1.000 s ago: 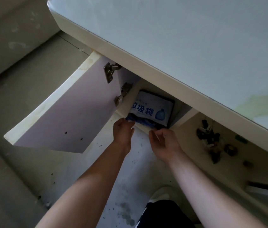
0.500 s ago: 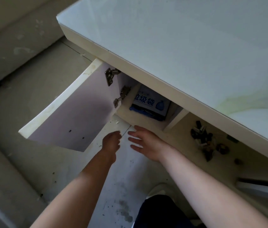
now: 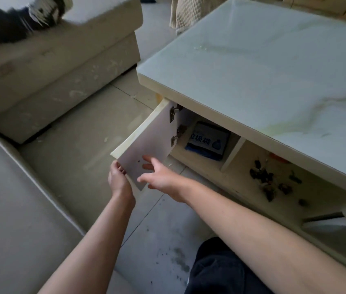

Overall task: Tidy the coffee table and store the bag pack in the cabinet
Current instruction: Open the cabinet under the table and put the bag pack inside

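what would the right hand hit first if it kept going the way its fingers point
Most likely the inner face of the open cabinet door. The right hand is open, its fingers aimed up and left across that panel. Depth is unclear, so they may already be touching it.

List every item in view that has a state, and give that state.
cabinet door: swung open, left hand on its free edge.
bag pack: inside the cabinet compartment, lying tilted, label up.
left hand: gripping the door's outer edge.
right hand: open, fingers spread in front of the door's inner face, holding nothing.
coffee table top: bare.
open shelf: cluttered with small dark items.
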The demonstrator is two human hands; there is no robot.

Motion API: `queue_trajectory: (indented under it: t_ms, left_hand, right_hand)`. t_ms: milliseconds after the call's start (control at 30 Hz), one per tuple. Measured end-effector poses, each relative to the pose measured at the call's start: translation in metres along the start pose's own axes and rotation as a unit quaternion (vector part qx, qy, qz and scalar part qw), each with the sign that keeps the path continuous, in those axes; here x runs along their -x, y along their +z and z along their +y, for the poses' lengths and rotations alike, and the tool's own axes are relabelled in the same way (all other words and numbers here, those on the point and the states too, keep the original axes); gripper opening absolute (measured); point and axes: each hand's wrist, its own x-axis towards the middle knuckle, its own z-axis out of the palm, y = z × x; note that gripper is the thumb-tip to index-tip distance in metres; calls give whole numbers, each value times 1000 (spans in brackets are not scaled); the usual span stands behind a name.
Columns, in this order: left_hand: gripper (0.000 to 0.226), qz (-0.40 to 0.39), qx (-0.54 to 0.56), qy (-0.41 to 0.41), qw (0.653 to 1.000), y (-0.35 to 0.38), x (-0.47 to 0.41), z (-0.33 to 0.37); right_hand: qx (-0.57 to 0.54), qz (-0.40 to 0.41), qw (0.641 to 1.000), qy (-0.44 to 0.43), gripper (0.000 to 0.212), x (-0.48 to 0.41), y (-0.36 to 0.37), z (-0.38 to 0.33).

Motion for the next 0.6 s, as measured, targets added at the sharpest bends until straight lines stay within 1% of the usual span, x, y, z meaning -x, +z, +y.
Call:
queue_trajectory:
  t_ms: [100,167,200,267,300,333,400,467,533,600]
  left_hand:
    - [25,-39,-36,-12,999,-9,13,-10]
    - [12,-79,-77,-3,994,-17,20,-22]
    - [11,-106,-97,5,990,-20,23,-26]
    - [33,-155,-157,15,975,-22,26,-33]
    - [40,-180,-189,20,965,-20,27,-33]
    - [45,-208,-211,28,955,-16,29,-33]
    - [49,-271,-242,38,931,-3,36,-34]
    - [44,-317,-265,41,910,14,45,-36]
    - [39,-358,-283,45,889,39,56,-40]
    - [48,-387,-281,33,877,66,69,-44]
  right_hand:
    - [10,18,1000,-5,80,6,0,-2]
    - [-3,17,1000,13,86,12,-9,4]
    - [-10,15,1000,22,88,16,-13,9]
    - [-4,21,999,27,91,25,-21,20]
    - [3,40,999,21,91,29,-24,26]
    - [10,72,997,11,87,33,-29,31]
    - [24,161,986,-30,68,42,-40,42]
    - [37,237,968,-77,46,50,-53,54]
    - [44,329,939,-92,30,60,-70,67]
    - [38,429,898,-85,29,64,-92,75]
